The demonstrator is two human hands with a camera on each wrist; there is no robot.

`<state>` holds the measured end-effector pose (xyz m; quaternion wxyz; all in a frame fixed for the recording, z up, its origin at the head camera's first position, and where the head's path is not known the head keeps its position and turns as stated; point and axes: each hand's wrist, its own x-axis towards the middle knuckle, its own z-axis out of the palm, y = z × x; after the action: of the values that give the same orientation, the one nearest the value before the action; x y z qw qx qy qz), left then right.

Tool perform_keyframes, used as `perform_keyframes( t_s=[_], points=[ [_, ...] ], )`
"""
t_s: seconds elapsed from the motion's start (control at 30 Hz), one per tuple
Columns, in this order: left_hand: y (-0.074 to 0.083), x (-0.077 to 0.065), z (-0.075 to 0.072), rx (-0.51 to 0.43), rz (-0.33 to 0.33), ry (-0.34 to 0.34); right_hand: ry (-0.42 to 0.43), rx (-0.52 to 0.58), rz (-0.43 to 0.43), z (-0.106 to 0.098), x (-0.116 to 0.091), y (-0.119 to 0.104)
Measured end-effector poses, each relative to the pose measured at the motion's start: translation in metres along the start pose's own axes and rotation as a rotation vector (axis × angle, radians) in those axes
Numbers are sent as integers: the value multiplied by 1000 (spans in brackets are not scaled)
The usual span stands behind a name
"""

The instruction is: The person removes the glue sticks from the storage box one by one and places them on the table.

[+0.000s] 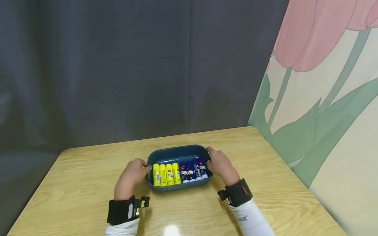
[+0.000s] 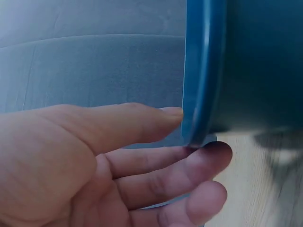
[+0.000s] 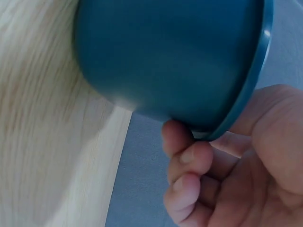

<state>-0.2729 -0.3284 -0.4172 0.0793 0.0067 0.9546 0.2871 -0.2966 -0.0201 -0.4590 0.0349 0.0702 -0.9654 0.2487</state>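
A dark teal plastic bin (image 1: 177, 188) with rounded corners is held between both hands at the wooden table. Inside it, yellow glue sticks (image 1: 163, 175) lie side by side on the left and dark blue glue sticks (image 1: 196, 169) on the right. My left hand (image 1: 133, 174) grips the left end, its thumb at the rim and fingertips under the lip in the left wrist view. At the opposite end, my right hand (image 1: 220, 166) holds the rim, with curled fingers (image 3: 189, 158) beneath the lip; its thumb is partly hidden behind the rim.
The light wooden table (image 1: 88, 183) extends around the bin. A dark grey curtain (image 1: 133, 72) hangs along its back edge. On the right stands a wall (image 1: 339, 157) painted with pink tulips. Both wrists carry black straps with small cameras.
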Motion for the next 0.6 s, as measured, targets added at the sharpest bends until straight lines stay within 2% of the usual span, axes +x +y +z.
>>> perform_keyframes(
  t_s=[0.33,0.6],
  points=[
    [2,-2,7,-4,-34,-93,20,6,1,0,-7,4],
    [0,-2,5,-19,-33,-77,-24,38,-1,-2,0,5]
  ],
)
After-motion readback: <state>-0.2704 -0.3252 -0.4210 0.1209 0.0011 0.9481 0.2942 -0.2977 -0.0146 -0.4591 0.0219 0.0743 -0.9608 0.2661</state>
